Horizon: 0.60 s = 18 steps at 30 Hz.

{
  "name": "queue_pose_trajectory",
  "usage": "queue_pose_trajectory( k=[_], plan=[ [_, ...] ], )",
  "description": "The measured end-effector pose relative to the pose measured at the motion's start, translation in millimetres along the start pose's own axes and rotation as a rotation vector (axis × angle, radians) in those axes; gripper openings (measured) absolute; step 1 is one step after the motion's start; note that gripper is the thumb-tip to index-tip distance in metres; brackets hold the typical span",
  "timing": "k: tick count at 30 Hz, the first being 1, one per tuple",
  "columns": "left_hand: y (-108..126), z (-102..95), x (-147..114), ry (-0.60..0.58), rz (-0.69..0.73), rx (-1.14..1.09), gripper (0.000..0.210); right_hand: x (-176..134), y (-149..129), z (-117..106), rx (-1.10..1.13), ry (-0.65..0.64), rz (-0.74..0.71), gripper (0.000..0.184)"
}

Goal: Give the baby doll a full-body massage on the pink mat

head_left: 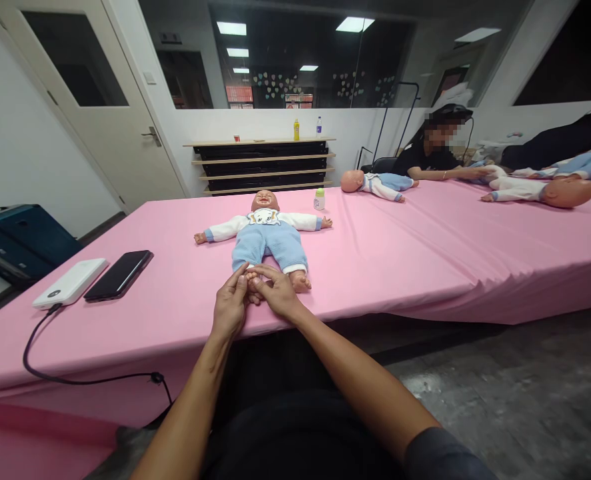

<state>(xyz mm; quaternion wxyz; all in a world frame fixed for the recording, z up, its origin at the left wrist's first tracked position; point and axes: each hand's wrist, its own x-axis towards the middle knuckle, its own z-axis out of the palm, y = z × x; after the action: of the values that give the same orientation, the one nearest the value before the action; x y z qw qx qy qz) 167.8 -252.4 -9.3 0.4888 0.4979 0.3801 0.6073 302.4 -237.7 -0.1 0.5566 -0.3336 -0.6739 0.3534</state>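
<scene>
A baby doll (270, 240) in a white top and blue trousers lies on its back on the pink-covered table (175, 280), its arms spread and its feet toward me. My left hand (231, 303) is closed around the doll's foot on the left, thumb on top. From the other side my right hand (275, 290) grips the same foot, its thumb beside the left one. Between the hands only the toes show; the rest of that foot is hidden. The doll's other foot (300, 281) lies free beside my right hand.
A small green-capped bottle (320, 200) stands near the doll's hand. At left lie a black phone (118, 275) and a white power bank (70, 283) with a cable over the edge. Farther right are other dolls (380, 185) and a person (435, 147) at work.
</scene>
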Motion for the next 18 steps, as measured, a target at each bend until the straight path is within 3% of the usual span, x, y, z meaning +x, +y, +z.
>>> queue_pose_trajectory(
  k=[8,13,18],
  plan=[
    [5.2,1.0,-2.8,-0.081,-0.071,-0.164,0.06,-2.0,-13.3,-0.3,0.074,0.026,0.03,0.031],
    [10.5,1.1,-5.0,-0.113,-0.079,-0.21,0.056,-1.2,-6.7,1.7,0.156,0.034,0.054,0.035],
    [6.7,1.0,-4.2,-0.09,-0.05,-0.084,0.066,-0.2,-1.0,2.2,0.156,0.03,0.03,0.034]
  ],
)
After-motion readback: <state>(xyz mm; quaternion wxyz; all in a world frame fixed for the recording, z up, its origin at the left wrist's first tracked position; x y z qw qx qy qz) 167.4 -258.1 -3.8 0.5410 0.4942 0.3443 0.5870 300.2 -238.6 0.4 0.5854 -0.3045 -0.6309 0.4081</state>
